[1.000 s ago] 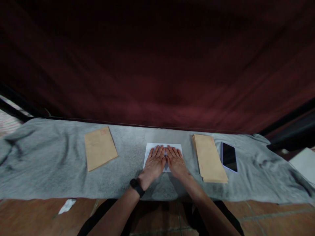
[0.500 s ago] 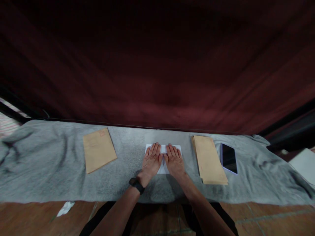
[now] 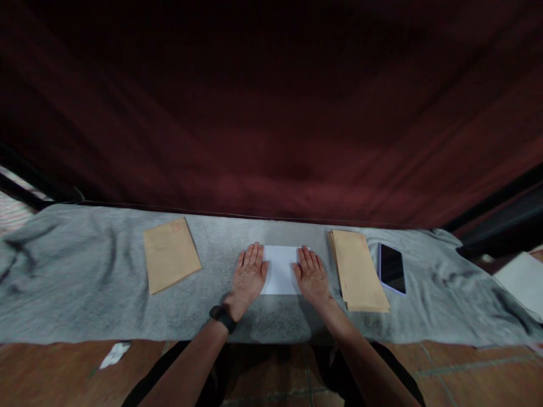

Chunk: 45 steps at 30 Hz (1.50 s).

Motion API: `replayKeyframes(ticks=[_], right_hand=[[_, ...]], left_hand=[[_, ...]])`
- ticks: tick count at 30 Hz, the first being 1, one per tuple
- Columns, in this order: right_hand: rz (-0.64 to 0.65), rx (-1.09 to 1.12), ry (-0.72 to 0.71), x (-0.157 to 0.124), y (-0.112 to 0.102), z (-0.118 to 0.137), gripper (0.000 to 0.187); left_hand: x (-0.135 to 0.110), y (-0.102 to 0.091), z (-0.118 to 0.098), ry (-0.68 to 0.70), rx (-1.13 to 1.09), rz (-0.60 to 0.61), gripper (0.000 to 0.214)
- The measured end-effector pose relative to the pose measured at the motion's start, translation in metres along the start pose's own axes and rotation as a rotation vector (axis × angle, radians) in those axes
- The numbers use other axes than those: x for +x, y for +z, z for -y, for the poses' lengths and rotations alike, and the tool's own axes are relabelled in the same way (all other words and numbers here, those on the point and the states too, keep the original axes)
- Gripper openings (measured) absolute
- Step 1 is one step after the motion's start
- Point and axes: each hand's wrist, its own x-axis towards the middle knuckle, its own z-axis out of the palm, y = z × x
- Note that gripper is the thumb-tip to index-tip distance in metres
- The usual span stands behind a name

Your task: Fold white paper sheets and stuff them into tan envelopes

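Note:
A white sheet of paper [image 3: 280,271] lies flat on the grey cloth in front of me. My left hand [image 3: 249,272] rests palm down over its left edge, fingers stretched out and pointing away from me. Over the right edge lies my right hand [image 3: 311,274], also flat with its fingers extended. Both thumbs point inward across the paper, and the middle of the sheet shows between them. The hands cover the paper's side edges. A dark watch [image 3: 223,318] is on my left wrist.
A brown envelope [image 3: 170,255] lies to the left. On the right are a small stack of brown envelopes [image 3: 360,271] and a phone [image 3: 392,269] with a dark screen. The grey cloth [image 3: 106,265] has wrinkles at both ends. A dark red curtain [image 3: 271,141] hangs behind.
My hands have slid apart, from near the middle of the paper out to its left and right edges. More of the white surface shows between them.

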Motion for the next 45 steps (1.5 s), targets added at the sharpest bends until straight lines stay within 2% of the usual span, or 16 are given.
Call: replayKeyframes(ticks=[5,8,11,14,17,25,32,40,45], right_hand=[[0.002,-0.036,0.026,-0.006,-0.01,-0.005,0.055],[0.021,-0.01,-0.01,-0.014,-0.018,0.002,0.054],[0.066,0.063,-0.114,-0.028,-0.023,0.019,0.054],[0.124,0.11,-0.239,-0.043,-0.026,0.033,0.053],[0.152,0.1,-0.252,-0.051,-0.028,0.035,0.053],[0.205,0.012,-0.122,-0.051,-0.035,0.015,0.055],[0.247,-0.005,-0.023,-0.053,-0.04,0.001,0.055],[0.223,0.041,0.019,-0.053,-0.041,-0.009,0.056],[0.203,0.094,-0.042,-0.048,-0.046,-0.001,0.056]], left_hand=[[-0.002,-0.002,0.007,-0.054,0.015,-0.011,0.057],[-0.007,-0.009,0.001,-0.058,0.022,-0.048,0.058],[-0.018,-0.015,-0.014,0.06,-0.03,-0.052,0.059],[-0.032,-0.016,-0.029,0.196,-0.081,0.006,0.056],[-0.04,-0.013,-0.032,0.23,-0.066,0.07,0.053],[-0.041,-0.017,-0.006,0.068,0.018,0.091,0.056],[-0.042,-0.023,0.007,-0.04,0.027,0.11,0.057],[-0.039,-0.035,0.02,-0.137,-0.001,0.08,0.058],[-0.029,-0.042,0.019,-0.166,-0.171,0.064,0.051]])
